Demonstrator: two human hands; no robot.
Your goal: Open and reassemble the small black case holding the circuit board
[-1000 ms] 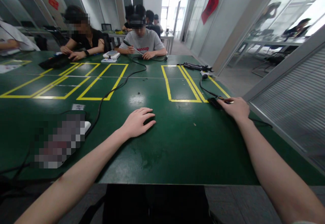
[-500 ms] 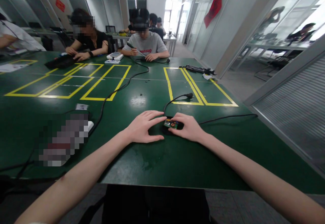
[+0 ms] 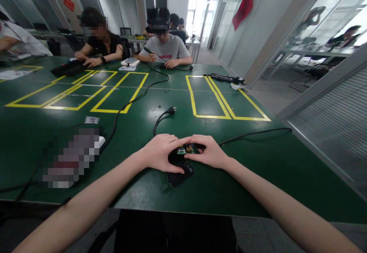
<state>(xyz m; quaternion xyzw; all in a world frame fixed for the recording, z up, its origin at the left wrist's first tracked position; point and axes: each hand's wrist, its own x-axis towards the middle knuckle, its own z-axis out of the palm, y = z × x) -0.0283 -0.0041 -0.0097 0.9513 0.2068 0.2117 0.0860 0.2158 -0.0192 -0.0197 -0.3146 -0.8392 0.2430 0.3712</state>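
In front of me, low over the green table, is a green circuit board (image 3: 181,150) with small components, one of them copper-coloured. My right hand (image 3: 210,151) pinches it between thumb and fingers. A black plastic case half (image 3: 183,173) with pale printing shows below the board, tilted towards me. Around its left side curls my left hand (image 3: 160,153), thumb on the printed face and fingertips by the board's top edge, close to the right fingertips. Fingers partly hide where board and case meet. A black cord with a plug (image 3: 171,110) runs out behind my left hand.
Another black cord (image 3: 255,131) leads off to the right. A blurred-out object (image 3: 74,153) lies at left beside a paper tag (image 3: 92,119). Yellow tape rectangles (image 3: 212,116) mark the table. Co-workers sit across, one with a screwdriver-like tool (image 3: 150,51).
My left hand has closed in on the case. The case has turned, so its printed half now faces me below the board. The plug has swung to the left.
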